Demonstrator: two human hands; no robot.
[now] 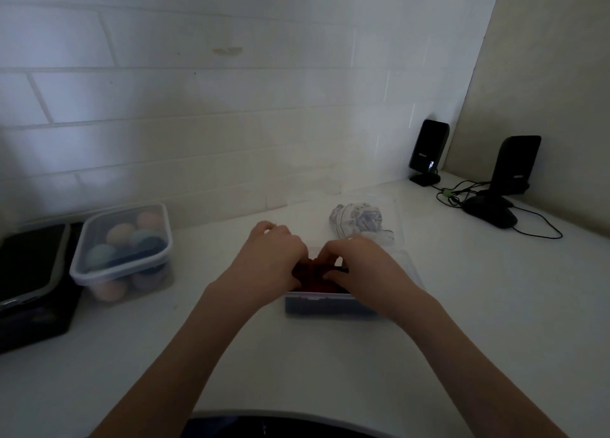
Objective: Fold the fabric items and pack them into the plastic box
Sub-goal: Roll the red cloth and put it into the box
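Two hands are seen over one clear plastic box (333, 305) at the middle of the white counter (462, 305), and one dark red fabric item (317, 271) is held between them, directly above the box opening. The left hand (274, 252) is placed at about 9 o'clock of the red fabric and the right hand (359, 262) at about 3 o'clock, so both are equally near; the fabric lies under and between the fingertips, touching them. The fingers of both hands are curled down and pinched onto the red fabric. The fabric's long axis appears to run from 9 to 3 o'clock, along the box's near wall, though much of it is hidden by the hands. A dark layer, likely fabric already packed, is visible through the near wall.

One crumpled white patterned fabric item (359, 221) is left unfolded at about 1 o'clock from the box, nearer the right hand; it seems to rest on one clear lid (394, 221), which is faint. One lidded container of coloured balls (122, 249) stands at 9 o'clock, and two black speakers (429, 150) at 2 o'clock
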